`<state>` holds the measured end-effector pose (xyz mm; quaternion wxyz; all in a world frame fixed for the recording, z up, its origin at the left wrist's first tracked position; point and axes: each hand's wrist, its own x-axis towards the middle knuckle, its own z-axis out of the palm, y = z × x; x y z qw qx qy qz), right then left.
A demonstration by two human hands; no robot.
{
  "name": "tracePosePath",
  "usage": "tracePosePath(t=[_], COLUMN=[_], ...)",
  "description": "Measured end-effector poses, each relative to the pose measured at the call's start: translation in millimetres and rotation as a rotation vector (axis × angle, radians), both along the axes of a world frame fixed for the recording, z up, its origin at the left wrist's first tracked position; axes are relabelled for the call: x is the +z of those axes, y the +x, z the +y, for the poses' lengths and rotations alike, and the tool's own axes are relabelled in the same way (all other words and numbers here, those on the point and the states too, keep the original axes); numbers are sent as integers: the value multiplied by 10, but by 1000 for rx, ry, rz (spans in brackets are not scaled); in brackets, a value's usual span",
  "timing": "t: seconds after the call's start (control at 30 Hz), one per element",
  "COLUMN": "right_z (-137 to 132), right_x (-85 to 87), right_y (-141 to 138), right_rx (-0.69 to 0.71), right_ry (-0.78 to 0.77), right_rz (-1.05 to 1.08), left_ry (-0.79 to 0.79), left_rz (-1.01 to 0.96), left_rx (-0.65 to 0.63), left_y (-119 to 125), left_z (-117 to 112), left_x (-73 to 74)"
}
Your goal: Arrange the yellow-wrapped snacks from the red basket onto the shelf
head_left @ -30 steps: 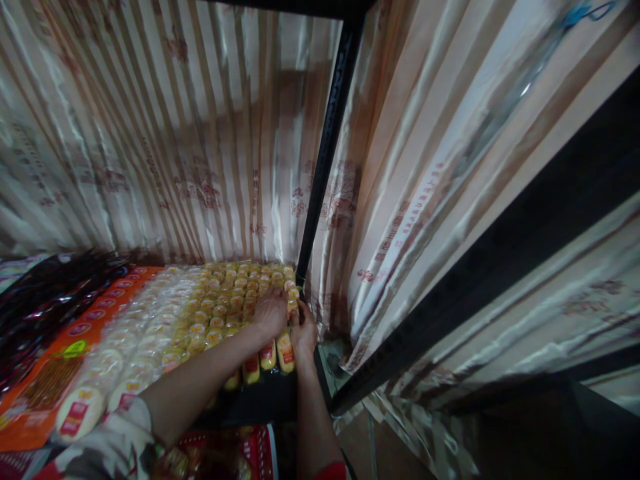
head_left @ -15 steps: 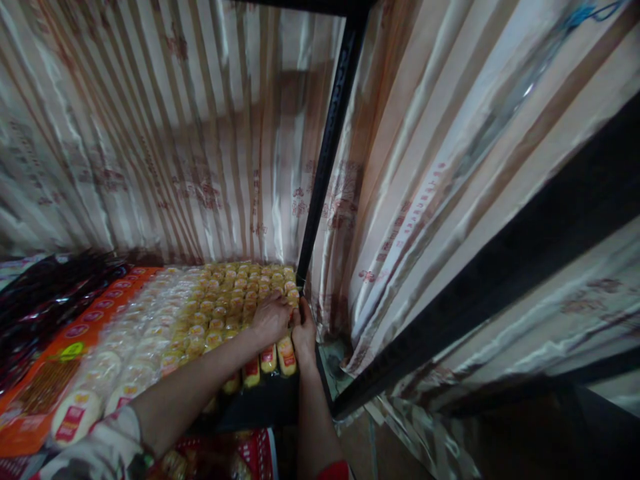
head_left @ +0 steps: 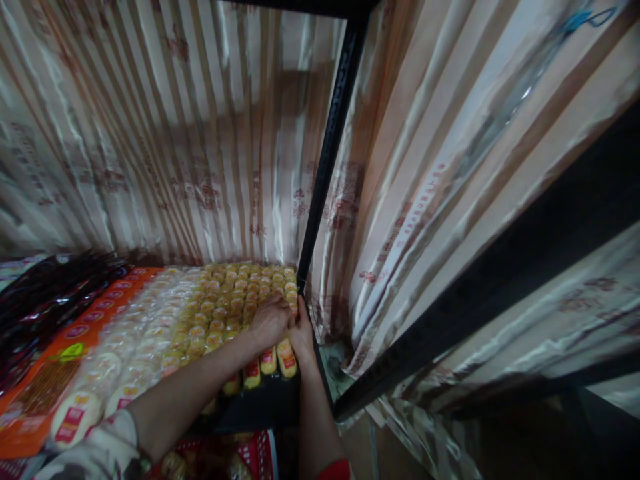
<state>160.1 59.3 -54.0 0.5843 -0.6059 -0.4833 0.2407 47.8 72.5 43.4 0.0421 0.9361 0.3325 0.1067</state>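
Rows of small yellow wrapped cakes (head_left: 216, 312) with red labels fill the right end of a dark shelf (head_left: 253, 405). My left hand (head_left: 273, 322) lies over the rightmost rows, its fingers curled down on a wrapped cake. Close against it, my right hand (head_left: 301, 333) comes up along the shelf's right edge, fingers bent round the same end row. The two hands almost touch, and they hide most of the cake between them. A front cake (head_left: 287, 358) of that row shows just below my hands.
Left of the cakes are white wrapped round cakes (head_left: 145, 327), an orange package (head_left: 93, 313) and dark shiny packets (head_left: 55, 293). A black post (head_left: 327, 157) rises at the shelf's back right corner. Printed curtains (head_left: 220, 133) hang behind. A red package (head_left: 260, 453) sits lower down.
My right hand has shifted slightly left, closer to my left hand, and its fingers have drawn in. The rows of cakes look the same.
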Motion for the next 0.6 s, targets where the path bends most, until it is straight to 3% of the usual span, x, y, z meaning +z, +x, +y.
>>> tracePosePath(t=[0.33,0.5,0.6], right_z=[-11,-51,-61], right_x=[-6,12,-2], right_y=[63,85,77], right_rx=[-71,-159,-119], right_ry=[-29,-114,-100], right_rz=[-5,-36,-38], left_ry=[3,16,7], left_rz=[-5,17,6], left_rx=[31,47,49], left_y=[-14,-4,5], left_z=[-42,-35,-32], left_x=[55,74,63])
